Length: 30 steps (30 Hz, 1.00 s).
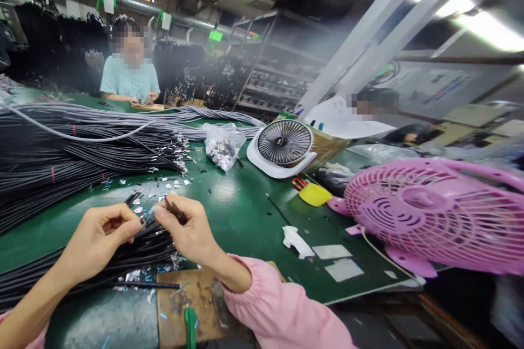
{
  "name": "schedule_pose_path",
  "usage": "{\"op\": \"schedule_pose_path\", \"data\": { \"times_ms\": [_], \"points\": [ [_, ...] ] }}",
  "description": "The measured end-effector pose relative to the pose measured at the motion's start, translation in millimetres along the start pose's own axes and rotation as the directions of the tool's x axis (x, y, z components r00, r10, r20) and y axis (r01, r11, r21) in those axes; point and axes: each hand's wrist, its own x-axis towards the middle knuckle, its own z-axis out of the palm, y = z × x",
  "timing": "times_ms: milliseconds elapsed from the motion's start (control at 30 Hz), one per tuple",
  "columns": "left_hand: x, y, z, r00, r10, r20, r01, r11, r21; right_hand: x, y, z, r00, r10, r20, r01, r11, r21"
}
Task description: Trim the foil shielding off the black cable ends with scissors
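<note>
My left hand (100, 240) is closed in a pinch at the stripped end of a black cable, over a bundle of black cables (153, 248). Close beside it, the fingers of my right hand (186, 229) are bent around a dark, pointed tool (176, 211); its exact kind is hard to make out. The two hands' fingertips nearly meet, and the small piece between them is mostly hidden. Below them, a single black cable (164, 285) reaches onto a wooden board (172, 316), where a green-handled tool (190, 327) also lies.
Black cables (90, 147) and grey cables (172, 115) fill the left. Foil scraps (164, 180) litter the green table (233, 212). Beyond are a plastic bag (224, 147) and a white fan (282, 144). A pink fan (417, 207) stands right. A person (130, 73) sits opposite.
</note>
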Motion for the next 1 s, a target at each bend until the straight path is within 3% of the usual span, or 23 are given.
{"op": "schedule_pose_path", "data": {
  "times_ms": [133,267,400,467,567,633,733,800,900,967,1000],
  "points": [
    [0,2,-0.8,1.000,0.018,0.012,-0.019,0.997,0.075,0,3,-2,0.999,-0.040,-0.012,0.040,0.999,-0.031],
    [0,0,1.0,0.998,0.011,-0.060,-0.006,0.997,0.080,-4,8,0,0.993,-0.113,-0.021,0.109,0.985,-0.130],
    [-1,0,1.9,0.994,0.022,-0.104,-0.013,0.996,0.089,-8,13,-1,0.940,-0.331,0.083,0.341,0.898,-0.278],
    [0,1,0.2,0.997,0.033,-0.072,-0.025,0.993,0.113,-9,13,-3,0.917,-0.370,0.147,0.397,0.870,-0.292],
    [1,1,-5.5,0.999,0.029,0.028,-0.032,0.993,0.113,-6,8,-4,0.950,-0.254,0.181,0.281,0.950,-0.139],
    [2,0,-9.5,0.993,0.015,0.120,-0.024,0.997,0.072,-4,4,-2,0.971,-0.075,0.227,0.055,0.994,0.093],
    [3,-2,-11.5,0.988,0.017,0.151,-0.015,1.000,-0.011,-2,-2,5,0.901,0.233,0.367,-0.370,0.854,0.367],
    [2,-3,-9.5,0.996,0.023,0.083,-0.020,0.999,-0.033,-1,-4,10,0.851,0.378,0.366,-0.516,0.732,0.445],
    [2,-2,-4.2,1.000,0.028,0.004,-0.028,1.000,-0.004,-1,-6,15,0.849,0.468,0.243,-0.523,0.688,0.503],
    [2,-1,-1.3,1.000,0.013,-0.002,-0.013,0.999,0.034,-1,-5,15,0.912,0.388,0.131,-0.405,0.810,0.424],
    [2,-1,-0.4,1.000,-0.003,0.000,0.003,0.998,0.056,0,-4,14,0.955,0.288,0.066,-0.293,0.899,0.327]
  ]
}}
